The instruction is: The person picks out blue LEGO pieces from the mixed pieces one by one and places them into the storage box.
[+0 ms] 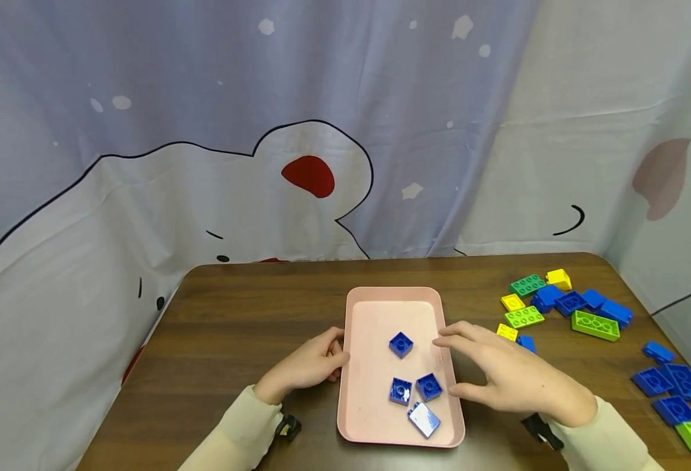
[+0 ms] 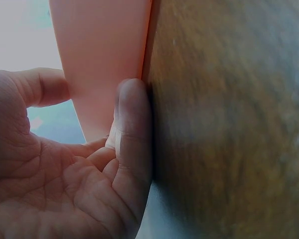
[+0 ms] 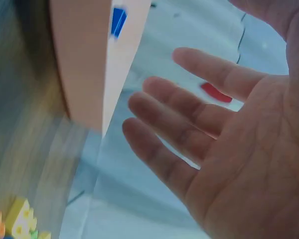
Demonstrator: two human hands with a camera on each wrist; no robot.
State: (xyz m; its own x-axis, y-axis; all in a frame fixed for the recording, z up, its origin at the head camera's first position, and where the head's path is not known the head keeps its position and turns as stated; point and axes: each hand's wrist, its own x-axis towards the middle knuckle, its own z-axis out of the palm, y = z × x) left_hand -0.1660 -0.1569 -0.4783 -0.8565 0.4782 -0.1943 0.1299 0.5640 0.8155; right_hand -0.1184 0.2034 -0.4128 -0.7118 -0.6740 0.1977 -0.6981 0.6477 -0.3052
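A pink tray (image 1: 374,366) lies on the table, with several toy building bricks in its right half. Three are square blue bricks: one (image 1: 401,345) near the middle, one (image 1: 401,391) lower down and one (image 1: 429,387) beside that. The lowest is a blue brick (image 1: 424,419) with a pale, shiny face. At the tray's left side, my left hand (image 1: 308,362) holds the edge, its thumb at the rim and fingers curled against the outer wall (image 2: 102,55). My right hand (image 1: 501,366) hovers at the right rim, fingers spread and nothing in them.
Loose bricks lie to the right: a green brick (image 1: 527,285), a yellow brick (image 1: 559,280), a lime brick (image 1: 595,325) and several blue ones (image 1: 570,303). Another group, with a blue brick (image 1: 676,411), sits by the table's right edge. A printed curtain (image 1: 416,131) hangs behind.
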